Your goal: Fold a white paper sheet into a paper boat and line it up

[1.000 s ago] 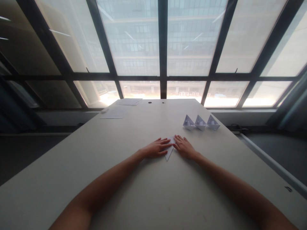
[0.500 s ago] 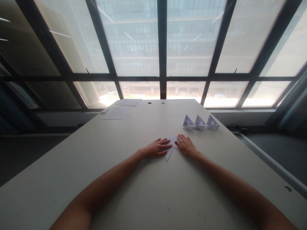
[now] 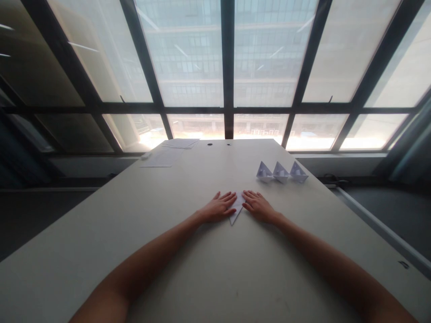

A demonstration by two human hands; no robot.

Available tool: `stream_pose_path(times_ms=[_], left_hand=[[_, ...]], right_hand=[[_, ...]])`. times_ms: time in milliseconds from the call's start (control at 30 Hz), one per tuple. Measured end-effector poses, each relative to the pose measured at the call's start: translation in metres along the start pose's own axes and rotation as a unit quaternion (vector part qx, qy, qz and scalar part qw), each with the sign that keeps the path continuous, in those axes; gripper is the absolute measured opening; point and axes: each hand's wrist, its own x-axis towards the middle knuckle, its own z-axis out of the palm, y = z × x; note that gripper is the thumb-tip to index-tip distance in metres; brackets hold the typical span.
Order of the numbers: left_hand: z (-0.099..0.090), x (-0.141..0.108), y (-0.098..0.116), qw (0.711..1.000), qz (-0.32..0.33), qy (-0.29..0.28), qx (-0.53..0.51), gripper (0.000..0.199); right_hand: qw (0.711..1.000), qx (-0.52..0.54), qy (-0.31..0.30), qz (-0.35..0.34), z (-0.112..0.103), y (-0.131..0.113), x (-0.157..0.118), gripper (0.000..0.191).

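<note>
A folded piece of white paper lies flat on the white table, one pointed corner toward me. My left hand rests on its left part, palm down with the fingers stretched out. On its right edge lie the fingertips of my right hand, also flat and extended. Both hands partly cover the paper, so its full outline is hidden. Beyond my right hand stand three folded paper boats, the left one, the middle one and the right one, side by side.
Flat white sheets lie at the table's far left, with more paper behind them. The long white table reaches to a wall of dark-framed windows. Two small dark spots mark its far end.
The folded paper has shifted slightly left and toward me. My right hand has slid left over its edge, and my left hand has moved a little left.
</note>
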Motion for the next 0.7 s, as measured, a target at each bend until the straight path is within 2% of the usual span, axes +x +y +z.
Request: stream_pose_path(times_ms=[233, 467, 700], left_hand=[[0.002, 0.003, -0.002, 0.995, -0.097, 0.011, -0.002, 0.067], [0.006, 0.005, -0.009, 0.994, -0.103, 0.03, -0.024, 0.061], [0.005, 0.006, -0.01, 0.993, -0.1, 0.055, -0.033, 0.056]], right_hand=[[0.998, -0.025, 0.043, 0.024, 0.002, -0.003, -0.001, 0.062], [0.998, -0.012, 0.043, 0.039, 0.004, -0.002, -0.001, 0.058], [0.998, -0.028, 0.048, 0.018, 0.007, 0.005, 0.001, 0.059]])
